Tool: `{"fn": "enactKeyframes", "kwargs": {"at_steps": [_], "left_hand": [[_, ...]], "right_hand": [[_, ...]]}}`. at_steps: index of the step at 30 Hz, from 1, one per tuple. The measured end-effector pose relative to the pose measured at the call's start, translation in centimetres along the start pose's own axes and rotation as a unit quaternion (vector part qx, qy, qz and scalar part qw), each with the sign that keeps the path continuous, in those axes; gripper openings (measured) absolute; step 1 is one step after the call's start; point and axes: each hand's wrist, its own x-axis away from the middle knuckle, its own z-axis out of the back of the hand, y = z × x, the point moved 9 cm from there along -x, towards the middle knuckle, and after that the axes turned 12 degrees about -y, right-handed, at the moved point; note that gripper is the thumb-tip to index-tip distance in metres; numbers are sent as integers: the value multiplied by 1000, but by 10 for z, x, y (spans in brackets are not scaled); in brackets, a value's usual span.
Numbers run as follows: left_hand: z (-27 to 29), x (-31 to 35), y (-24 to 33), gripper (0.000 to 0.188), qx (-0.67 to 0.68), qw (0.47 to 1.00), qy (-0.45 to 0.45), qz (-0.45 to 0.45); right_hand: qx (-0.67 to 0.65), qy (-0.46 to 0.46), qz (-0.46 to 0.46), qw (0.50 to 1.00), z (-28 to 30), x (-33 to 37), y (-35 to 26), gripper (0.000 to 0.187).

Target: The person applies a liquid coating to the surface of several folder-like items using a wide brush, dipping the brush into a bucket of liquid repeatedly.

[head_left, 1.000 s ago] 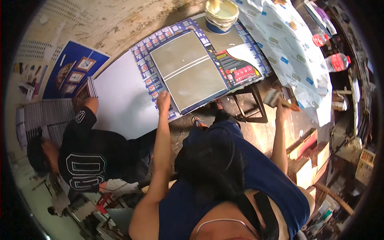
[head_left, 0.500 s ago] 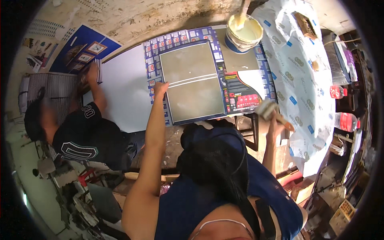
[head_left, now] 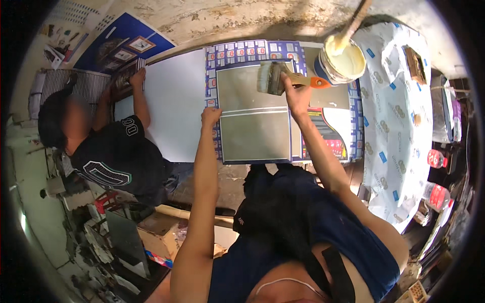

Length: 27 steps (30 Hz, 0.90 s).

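A brown rectangular board with dark edges and two white lines across its middle lies on the table. My left hand is closed at its left edge, beside the white lines. My right hand grips a wide flat paintbrush by its wooden handle with an orange end. The bristles point left over the far part of the board; whether they touch it I cannot tell. To the right of the brush stands a bucket of cream-coloured paste, with a coated stick leaning in it.
Patterned blue printed sheets lie under the board. A large white sheet covers the table's left part, where a co-worker holds a framed piece. Printed wrapping spreads on the right, with a wooden block on it and bottles beyond.
My right hand has carried the paintbrush from beyond the table's near right edge up and left over the board. My left hand stays at the board's left edge. The whole view has shifted.
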Motion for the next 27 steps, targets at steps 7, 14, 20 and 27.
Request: {"fn": "enactKeyframes", "kwargs": {"at_steps": [7,14,20,27], "left_hand": [[-19,-21,-12,28,223,968,-110,-31],[-4,-4,-25,29,146,988,-36,-16],[52,-23,-98,26,160,987,0,-26],[161,-54,-276,47,4,993,53,106]], "right_hand": [[167,-131,34,977,-149,56,87,25],[266,-28,-132,954,53,75,166,18],[92,152,-184,967,246,121,62,33],[-82,194,-105,972,296,53,-21,30]]}}
